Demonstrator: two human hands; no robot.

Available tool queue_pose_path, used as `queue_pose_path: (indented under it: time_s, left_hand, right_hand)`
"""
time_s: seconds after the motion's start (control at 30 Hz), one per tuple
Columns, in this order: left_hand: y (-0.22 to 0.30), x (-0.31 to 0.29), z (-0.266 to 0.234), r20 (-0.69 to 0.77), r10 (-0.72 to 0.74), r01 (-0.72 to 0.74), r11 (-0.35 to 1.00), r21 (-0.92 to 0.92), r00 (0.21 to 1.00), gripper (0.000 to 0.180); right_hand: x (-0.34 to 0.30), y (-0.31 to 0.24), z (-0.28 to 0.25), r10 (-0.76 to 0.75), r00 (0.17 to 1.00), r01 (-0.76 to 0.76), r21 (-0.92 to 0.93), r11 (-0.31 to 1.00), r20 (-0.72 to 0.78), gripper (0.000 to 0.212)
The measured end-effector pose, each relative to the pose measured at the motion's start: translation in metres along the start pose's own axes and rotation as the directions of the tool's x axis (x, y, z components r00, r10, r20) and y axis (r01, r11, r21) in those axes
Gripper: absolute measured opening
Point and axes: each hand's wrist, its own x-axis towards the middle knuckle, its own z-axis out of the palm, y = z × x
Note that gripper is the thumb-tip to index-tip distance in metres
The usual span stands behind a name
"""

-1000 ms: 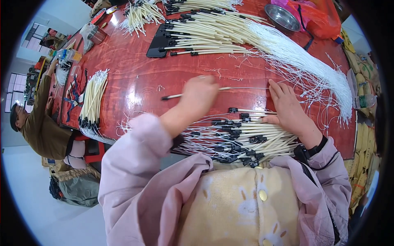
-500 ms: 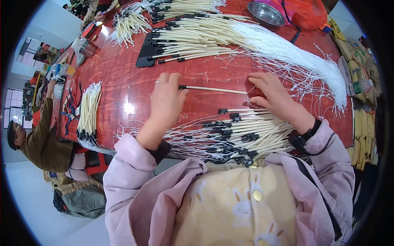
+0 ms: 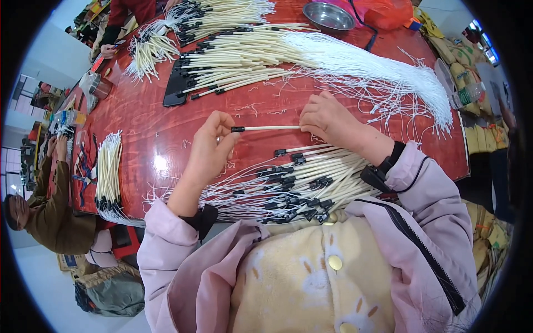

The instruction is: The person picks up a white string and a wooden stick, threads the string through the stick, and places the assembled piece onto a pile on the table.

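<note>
A thin cream stick with a black end cap [image 3: 269, 128] spans the gap between my hands, lying level just over the red table. My right hand [image 3: 333, 123] has its fingers curled and closed on the stick's plain right end. By the black cap is my left hand [image 3: 210, 147], thumb and forefinger parted on either side of it, so it looks open. Just nearer to me lies a loose pile of similar sticks [image 3: 333, 172]. Their black caps point left, with white strings [image 3: 227, 195] trailing from them.
Beyond my hands lies a big bundle of sticks [image 3: 244, 58] with long white strings [image 3: 383, 72]. A black phone [image 3: 175, 89] lies partly under it. A tied bundle [image 3: 109, 172] stands left. A metal bowl [image 3: 328, 16] sits at the back. Another person [image 3: 55, 194] works at left.
My right hand has closed on the stick's right end, its fingers now curled. My left hand has turned, with thumb and forefinger parted at the black cap. The whole view has shifted slightly.
</note>
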Motion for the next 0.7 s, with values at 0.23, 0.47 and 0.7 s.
queue_pose_path:
  time_s: [0.23, 0.47, 0.7]
  left_hand:
    - [-0.002, -0.051, -0.078, -0.216, 0.242, -0.047, 0.762, 0.646, 0.946, 0.01]
    - [-0.054, -0.144, -0.168, -0.49, 0.258, 0.317, 0.504, 0.803, 0.833, 0.017]
    - [0.019, -0.053, -0.055, -0.113, 0.236, -0.063, 0.628, 0.775, 0.965, 0.028]
  right_hand:
    - [-0.019, -0.011, -0.054, -0.046, 0.987, 0.05, 0.025, 0.998, -0.152, 0.009]
    - [-0.093, -0.034, -0.103, 0.093, 0.989, -0.11, 0.154, 0.982, 0.112, 0.019]
    - [-0.124, -0.045, -0.091, 0.186, 0.979, -0.198, 0.174, 0.965, 0.084, 0.039]
